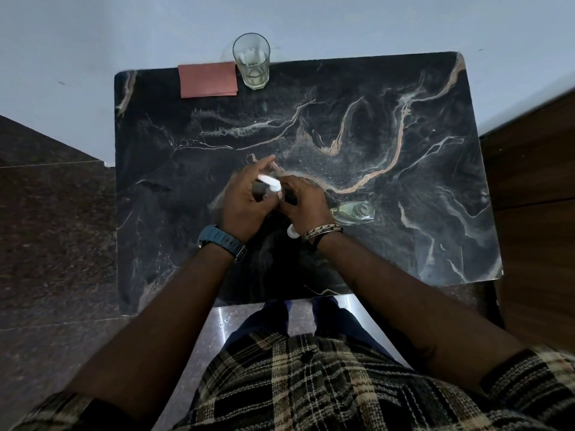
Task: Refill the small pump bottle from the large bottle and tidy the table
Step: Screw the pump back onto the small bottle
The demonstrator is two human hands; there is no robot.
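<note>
The small pump bottle sits between my two hands at the middle of the table; only its white pump head (268, 181) shows clearly, the body is hidden. My left hand (245, 203), with a blue watch, curls around it from the left, index finger stretched forward. My right hand (303, 202), with bracelets, grips it from the right, fingers at the pump's collar. The large clear bottle (353, 212) stands uncapped just right of my right hand, with a little liquid in it. A white cap (292, 231) lies on the table by my right wrist.
On the black marble table (404, 135), a drinking glass (251, 62) stands at the far edge and a folded red cloth (208, 79) lies to its left. A wooden cabinet (535, 181) stands at the right and a metal stool (351, 309) under me.
</note>
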